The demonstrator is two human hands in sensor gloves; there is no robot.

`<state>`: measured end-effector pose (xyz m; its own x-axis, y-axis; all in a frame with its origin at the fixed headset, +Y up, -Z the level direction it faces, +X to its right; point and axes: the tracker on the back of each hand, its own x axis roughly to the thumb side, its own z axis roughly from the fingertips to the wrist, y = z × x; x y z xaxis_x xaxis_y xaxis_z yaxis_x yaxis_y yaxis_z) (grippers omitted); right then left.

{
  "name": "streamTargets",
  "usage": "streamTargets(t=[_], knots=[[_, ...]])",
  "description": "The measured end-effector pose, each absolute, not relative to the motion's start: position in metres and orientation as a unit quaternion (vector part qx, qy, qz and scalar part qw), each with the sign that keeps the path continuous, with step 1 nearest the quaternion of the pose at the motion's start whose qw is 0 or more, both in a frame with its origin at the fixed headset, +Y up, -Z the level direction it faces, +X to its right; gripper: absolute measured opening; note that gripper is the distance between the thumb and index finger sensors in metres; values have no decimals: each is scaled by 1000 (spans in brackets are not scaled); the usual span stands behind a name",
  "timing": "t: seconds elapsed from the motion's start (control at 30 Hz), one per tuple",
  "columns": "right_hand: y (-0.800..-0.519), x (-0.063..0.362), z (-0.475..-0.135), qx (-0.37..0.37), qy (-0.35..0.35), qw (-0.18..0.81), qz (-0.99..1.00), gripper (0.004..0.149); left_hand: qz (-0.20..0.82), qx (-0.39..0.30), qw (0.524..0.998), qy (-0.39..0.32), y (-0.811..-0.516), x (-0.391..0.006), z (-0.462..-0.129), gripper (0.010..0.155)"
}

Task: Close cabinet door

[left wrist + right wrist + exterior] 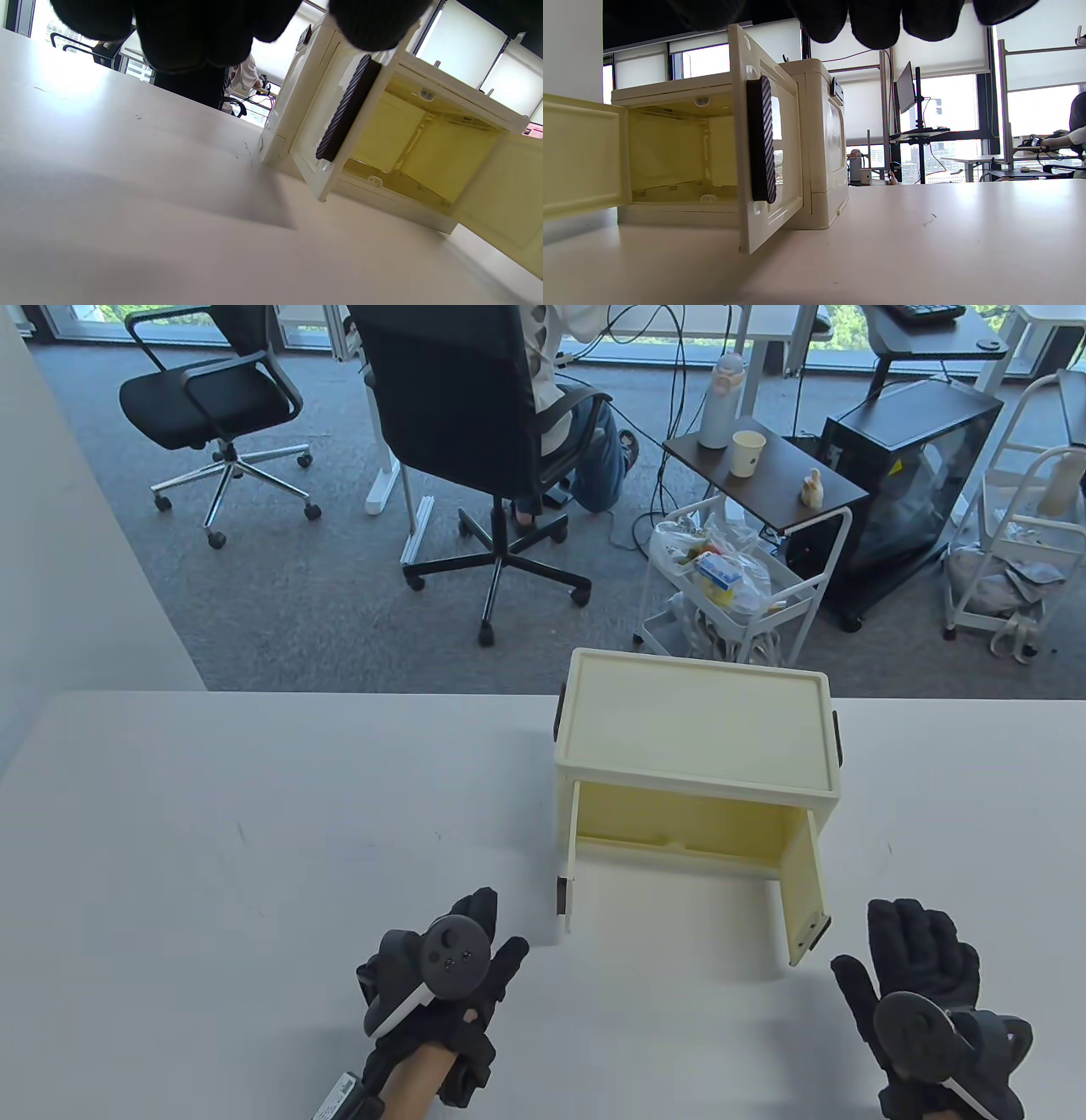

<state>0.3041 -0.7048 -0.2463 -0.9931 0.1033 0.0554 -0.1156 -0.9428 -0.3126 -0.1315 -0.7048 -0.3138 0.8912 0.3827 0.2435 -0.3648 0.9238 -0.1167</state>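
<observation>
Cabinet doors on the cream plastic box [696, 729] both hang open ahead of flat, empty left hand [445, 984] and right hand [929, 1010], presumably ready to push.

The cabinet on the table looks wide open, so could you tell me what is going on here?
A person in sensor gloves is at a cabinet with both doors swung open. The left hand lies near the left door, the right hand near the right door. Neither hand touches a door, so closing has not begun.
</observation>
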Motion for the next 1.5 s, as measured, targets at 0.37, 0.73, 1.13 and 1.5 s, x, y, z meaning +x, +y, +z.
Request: streamTargets(t=[0.37, 0.73, 1.13, 1.5], knots=[[-703, 313, -243, 1, -168, 56, 984, 72, 179, -53, 972, -144, -712, -94, -352, 66], [-703, 316, -246, -2, -160, 70, 985, 72, 176, -54, 970, -157, -718, -86, -362, 61], [-702, 317, -245, -6, -161, 83, 983, 72, 169, -57, 969, -171, -718, -63, -365, 56], [-700, 322, -244, -10, -165, 101, 981, 72, 159, -62, 968, -183, -718, -31, -375, 54]])
